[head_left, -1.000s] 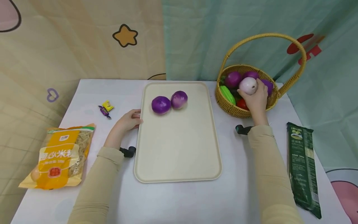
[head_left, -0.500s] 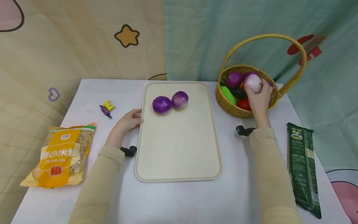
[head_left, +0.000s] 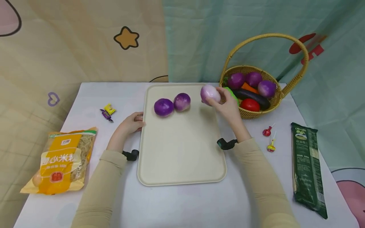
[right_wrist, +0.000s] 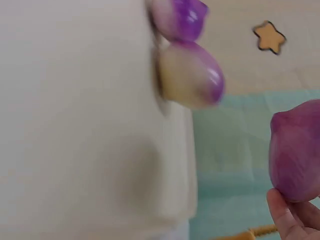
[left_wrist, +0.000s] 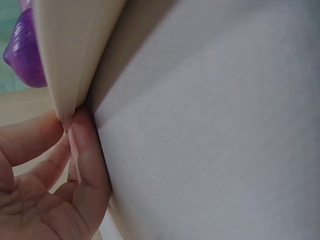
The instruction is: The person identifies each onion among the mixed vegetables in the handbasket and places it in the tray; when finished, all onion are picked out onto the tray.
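“米粉” on bag [head_left: 58, 164], “Oliv” on green packet [head_left: 309, 171]

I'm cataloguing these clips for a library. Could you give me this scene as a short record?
left hand: grips the cream tray by its left edge
right hand: holds a pale purple onion above the tray's far right corner
on tray: two purple onions, side by side
wicker basket: three purple onions, eggplant, tomato, carrot, partly hidden green vegetable
left side: noodle bag, two wrapped candies
right side: two lollipops, spaghetti packet
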